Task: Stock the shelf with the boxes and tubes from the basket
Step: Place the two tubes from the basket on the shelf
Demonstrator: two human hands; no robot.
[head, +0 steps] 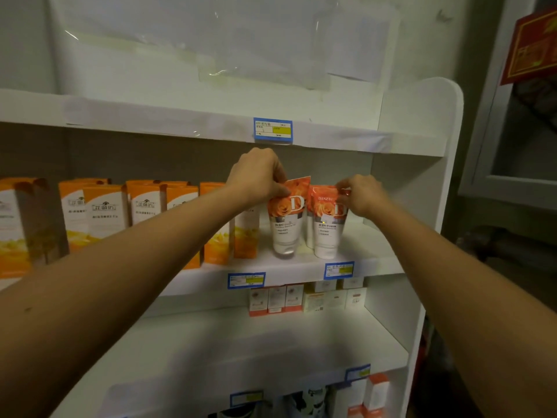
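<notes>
Both bare arms reach forward and up, the forearms converging toward the right end of the shelf (pixel 372 251). The left hand (pixel 257 176) is knuckles-up, its fingers curled down to pinch the top seam of the left tube (pixel 286 227). The right hand (pixel 364 196), slightly lower, pinches the top corner of the right tube (pixel 327 233).

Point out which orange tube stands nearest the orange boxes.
The left tube, whose top the left hand grips: it stands right beside the boxes. The other tube, pinched at its top by the right hand, stands further right.
</notes>
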